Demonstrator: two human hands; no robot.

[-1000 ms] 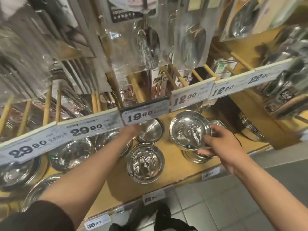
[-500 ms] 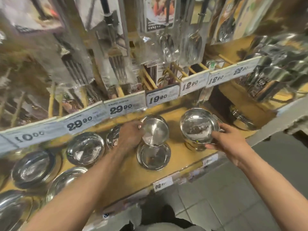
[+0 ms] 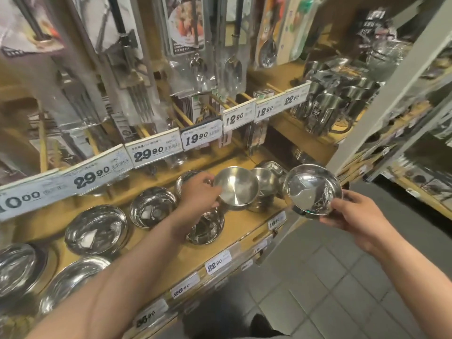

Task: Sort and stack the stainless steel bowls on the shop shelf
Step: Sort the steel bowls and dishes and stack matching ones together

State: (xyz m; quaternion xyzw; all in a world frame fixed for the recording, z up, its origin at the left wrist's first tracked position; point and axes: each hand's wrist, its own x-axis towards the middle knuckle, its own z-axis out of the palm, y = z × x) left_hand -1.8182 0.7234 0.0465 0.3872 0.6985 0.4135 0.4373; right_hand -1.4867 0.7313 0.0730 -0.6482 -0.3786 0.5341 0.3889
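My left hand (image 3: 199, 190) grips the rim of a small matte steel bowl (image 3: 237, 187), tilted and lifted above the wooden shelf (image 3: 244, 231). My right hand (image 3: 354, 214) holds a shiny steel bowl (image 3: 311, 189) by its near rim, out past the shelf's front edge over the floor. A stack of small bowls (image 3: 265, 189) stands between the two held bowls. Another bowl (image 3: 206, 226) sits on the shelf under my left wrist. Several wider bowls, among them one (image 3: 152, 206) and a larger one (image 3: 96, 228), line the shelf to the left.
Price tags (image 3: 201, 137) hang along a rail above the bowls, with packaged cutlery (image 3: 144, 101) and ladles hung higher. Steel mugs (image 3: 335, 106) fill the shelf at the upper right. A grey upright post (image 3: 381, 101) and grey floor tiles (image 3: 318, 277) lie to the right.
My left hand has lifted the matte bowl off the shelf and to the right. My right hand has drawn the shiny bowl off its stack, out past the shelf edge.
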